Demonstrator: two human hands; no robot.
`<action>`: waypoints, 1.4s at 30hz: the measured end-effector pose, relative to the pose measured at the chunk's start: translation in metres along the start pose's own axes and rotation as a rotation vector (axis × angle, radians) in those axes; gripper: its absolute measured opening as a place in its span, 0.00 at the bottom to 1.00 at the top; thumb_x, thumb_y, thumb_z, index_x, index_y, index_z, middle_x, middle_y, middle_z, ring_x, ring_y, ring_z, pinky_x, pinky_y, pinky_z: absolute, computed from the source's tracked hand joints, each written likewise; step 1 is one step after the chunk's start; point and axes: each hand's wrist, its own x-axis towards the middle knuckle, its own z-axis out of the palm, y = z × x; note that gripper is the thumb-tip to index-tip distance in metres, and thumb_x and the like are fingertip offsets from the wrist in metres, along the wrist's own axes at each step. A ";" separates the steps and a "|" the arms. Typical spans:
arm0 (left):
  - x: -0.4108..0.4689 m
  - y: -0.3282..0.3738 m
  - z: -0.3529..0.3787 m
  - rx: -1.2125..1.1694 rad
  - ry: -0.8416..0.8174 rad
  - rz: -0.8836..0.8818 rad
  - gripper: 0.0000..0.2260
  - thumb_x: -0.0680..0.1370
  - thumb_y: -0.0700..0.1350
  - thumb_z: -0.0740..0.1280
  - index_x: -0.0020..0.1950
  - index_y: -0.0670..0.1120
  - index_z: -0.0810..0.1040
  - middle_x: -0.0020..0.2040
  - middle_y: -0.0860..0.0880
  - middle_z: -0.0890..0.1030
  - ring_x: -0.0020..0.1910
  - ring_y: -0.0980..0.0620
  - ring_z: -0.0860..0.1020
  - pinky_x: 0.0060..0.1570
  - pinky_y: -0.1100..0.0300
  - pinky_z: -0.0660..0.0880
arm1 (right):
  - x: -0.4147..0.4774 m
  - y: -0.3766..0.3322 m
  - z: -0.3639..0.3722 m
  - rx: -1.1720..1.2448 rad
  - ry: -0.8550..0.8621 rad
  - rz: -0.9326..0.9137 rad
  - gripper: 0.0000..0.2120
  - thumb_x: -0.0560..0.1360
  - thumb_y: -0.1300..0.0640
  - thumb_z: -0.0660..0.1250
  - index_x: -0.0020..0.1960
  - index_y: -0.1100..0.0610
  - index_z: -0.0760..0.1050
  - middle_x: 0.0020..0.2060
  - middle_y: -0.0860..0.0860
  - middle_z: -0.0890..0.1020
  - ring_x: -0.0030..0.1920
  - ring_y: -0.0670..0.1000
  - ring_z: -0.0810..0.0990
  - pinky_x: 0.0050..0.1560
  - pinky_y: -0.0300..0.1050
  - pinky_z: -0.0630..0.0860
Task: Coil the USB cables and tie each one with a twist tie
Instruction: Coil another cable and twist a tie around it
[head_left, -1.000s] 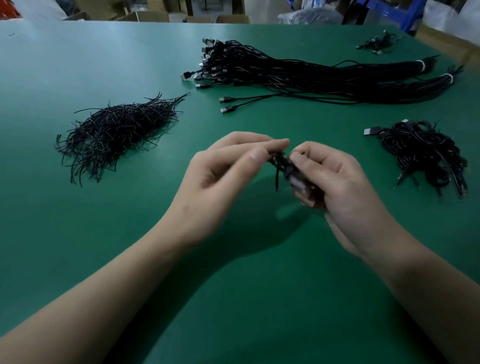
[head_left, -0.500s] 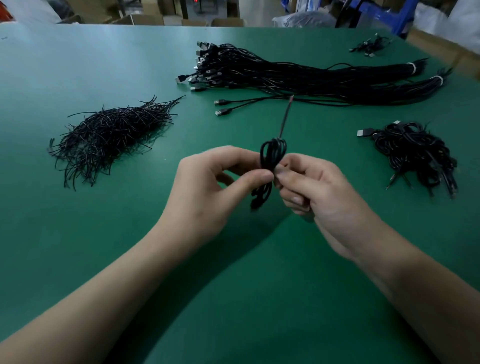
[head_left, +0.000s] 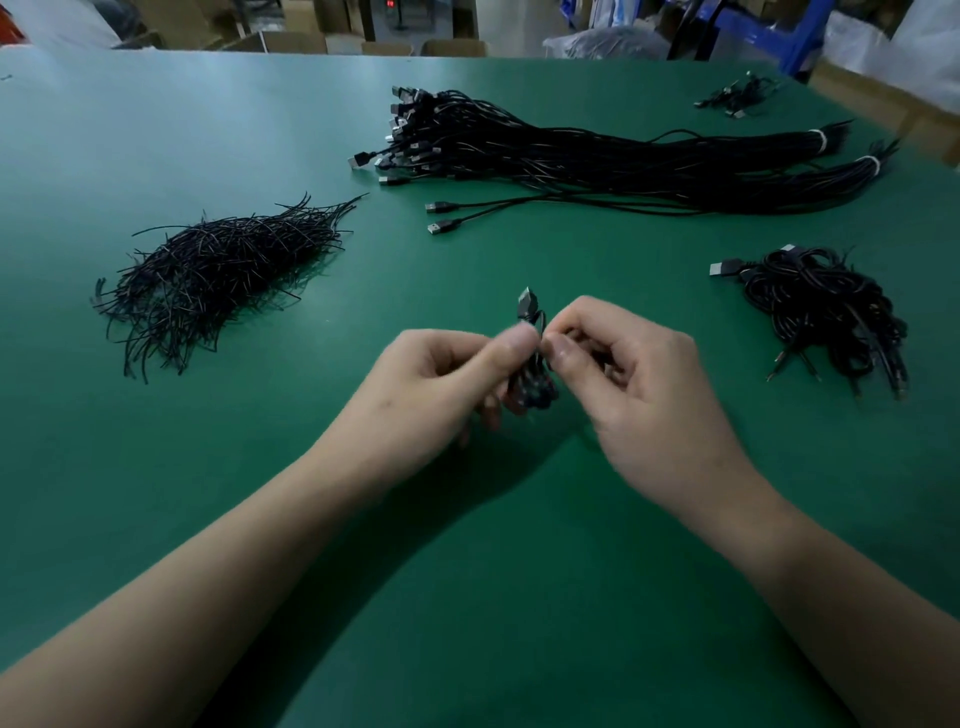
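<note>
— Two hands, one coil. How entered?

— Item 1, left hand (head_left: 441, 374): narrow, fingers curled, thumb and forefinger pinching the coil (head_left: 530, 387) at its upper part, lower fingers tucked behind it. Item 2, right hand (head_left: 639, 384): likewise narrow, thumb and forefinger pinching the same spot from the other side, tips almost meeting the left's.

— Tie on it?

— Cannot tell; that spot is blurred and hidden by fingertips. Judged: the tying step, loops made, the twist being closed.

— Handling note?

— Keep the left pinch firm so the loops cannot spring. Turn the tie ends with the right hand, close against the coil, until they bite, then lay them flat. The plug (head_left: 526, 301) stands out above the coil; leave it free of the twist.

— Outward from the coil?

— Item 3, ties (head_left: 218, 265): loose heap, left of the coil and beyond it, well apart. Item 4, two cables (head_left: 447, 218): straight, beyond the coil, plugs at their left ends. Item 5, bundle (head_left: 597, 156): many straight cables, banded near its right end, beyond the coil, just behind item 4. Item 6, pile (head_left: 826, 306): coiled cables, right of the coil, well apart. Item 7, cluster (head_left: 737, 96): small, far beyond the coil to the right, too small to detail. All lie on the table (head_left: 156, 130); the coil, judging by the shadow under the hands, is held clear of it.
</note>
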 end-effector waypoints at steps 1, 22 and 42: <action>-0.001 0.000 0.001 -0.003 -0.027 0.003 0.24 0.75 0.66 0.68 0.43 0.44 0.84 0.39 0.41 0.84 0.33 0.47 0.76 0.35 0.52 0.72 | 0.000 -0.001 -0.001 -0.056 0.008 -0.032 0.09 0.81 0.58 0.65 0.42 0.55 0.76 0.30 0.49 0.75 0.30 0.47 0.69 0.31 0.40 0.64; -0.001 0.002 0.000 -0.090 0.183 0.132 0.18 0.82 0.57 0.65 0.44 0.45 0.85 0.36 0.47 0.84 0.32 0.51 0.82 0.29 0.60 0.74 | 0.002 0.001 -0.004 0.370 -0.049 0.192 0.10 0.82 0.56 0.64 0.43 0.58 0.75 0.31 0.59 0.71 0.31 0.52 0.65 0.31 0.44 0.62; -0.002 0.003 -0.006 0.306 0.262 0.510 0.07 0.80 0.51 0.70 0.50 0.49 0.86 0.39 0.51 0.82 0.35 0.54 0.79 0.36 0.66 0.70 | 0.004 0.006 -0.004 0.801 -0.167 0.440 0.09 0.78 0.57 0.65 0.40 0.50 0.80 0.27 0.45 0.68 0.27 0.44 0.62 0.27 0.35 0.58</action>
